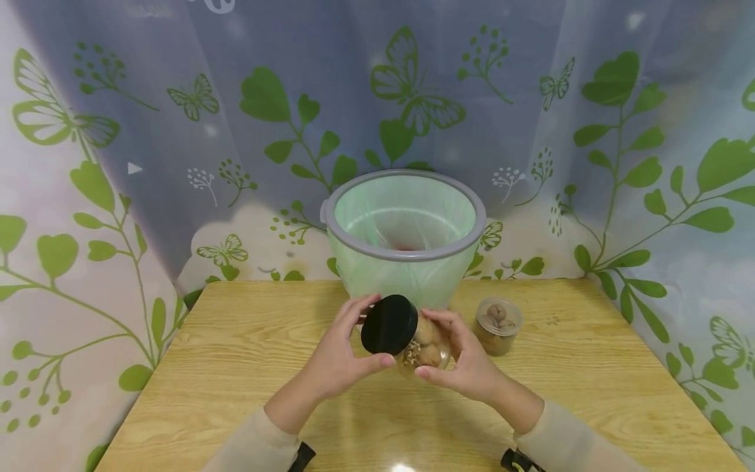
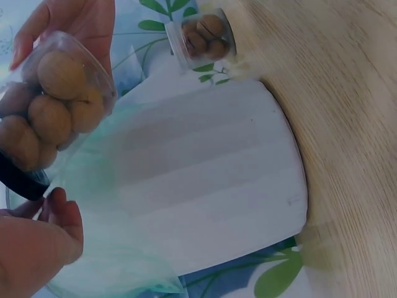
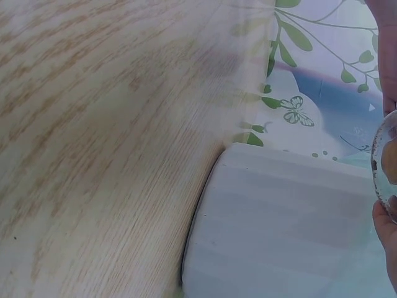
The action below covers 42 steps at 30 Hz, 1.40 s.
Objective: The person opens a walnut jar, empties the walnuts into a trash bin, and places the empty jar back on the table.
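Note:
In the head view a clear jar [image 1: 429,342] of walnuts with a black lid [image 1: 388,326] is held up in front of the bin, tilted so the lid points left. My left hand [image 1: 337,359] holds the lid end, with the thumb below it. My right hand [image 1: 474,370] grips the jar's bottom end. Whole walnuts show through the wall in the left wrist view, where the lid [image 2: 22,180] is partly cut off. Only the jar's base [image 3: 388,180] appears at the right edge of the right wrist view.
A bin [image 1: 407,278] with a grey rim and a pale green liner stands at the back of the wooden table [image 1: 248,393]. Inside it, something small and red shows. To its right is a smaller clear container [image 1: 497,328] of walnuts. A leaf-patterned curtain [image 1: 330,39] hangs behind.

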Available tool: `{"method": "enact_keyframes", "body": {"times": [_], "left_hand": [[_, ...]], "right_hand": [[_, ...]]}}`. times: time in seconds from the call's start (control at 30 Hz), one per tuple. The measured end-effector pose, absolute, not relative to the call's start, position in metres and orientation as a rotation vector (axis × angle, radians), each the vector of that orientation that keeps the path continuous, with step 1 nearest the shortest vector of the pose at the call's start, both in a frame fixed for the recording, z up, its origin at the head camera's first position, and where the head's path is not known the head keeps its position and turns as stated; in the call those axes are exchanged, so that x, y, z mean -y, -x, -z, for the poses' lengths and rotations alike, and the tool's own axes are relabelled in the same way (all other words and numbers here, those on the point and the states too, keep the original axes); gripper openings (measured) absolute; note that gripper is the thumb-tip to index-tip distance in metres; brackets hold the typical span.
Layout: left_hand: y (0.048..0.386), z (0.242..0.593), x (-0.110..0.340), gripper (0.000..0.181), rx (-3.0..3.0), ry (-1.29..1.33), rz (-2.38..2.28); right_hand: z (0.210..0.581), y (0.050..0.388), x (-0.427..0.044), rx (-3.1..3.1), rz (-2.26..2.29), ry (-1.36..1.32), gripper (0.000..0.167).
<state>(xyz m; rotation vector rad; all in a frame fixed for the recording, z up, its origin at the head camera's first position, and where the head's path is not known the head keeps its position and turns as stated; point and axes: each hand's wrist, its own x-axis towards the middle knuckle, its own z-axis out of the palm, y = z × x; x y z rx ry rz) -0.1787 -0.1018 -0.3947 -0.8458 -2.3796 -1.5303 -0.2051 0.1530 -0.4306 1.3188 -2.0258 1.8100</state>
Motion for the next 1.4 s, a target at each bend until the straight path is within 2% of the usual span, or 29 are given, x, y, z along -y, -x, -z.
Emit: {"method": "enact_keyframes", "body": {"times": [0.23,0.7,1.1,1.4], "left_hand": [[0.183,0.395,0.106,0.088,2.398,0.937,1.578],[0.177,0.392,0.098,0.085,2.462,0.731,1.531],[0.166,0.385,0.088,0.089,2.551,0.468,1.343],[0.17,0.386,0.09,0.096,2.567,0.503,1.292]], "right_hand": [[0.431,0.205,-0.154,2.014,-1.802,-1.323,0.08],[0.432,0.206,-0.152,2.001,-1.805,-1.323,0.081],[0.433,0.207,-0.15,2.016,-1.738,-1.285,0.083],[0.432,0.208,-0.149,2.015,-1.723,-1.285,0.083]]}}
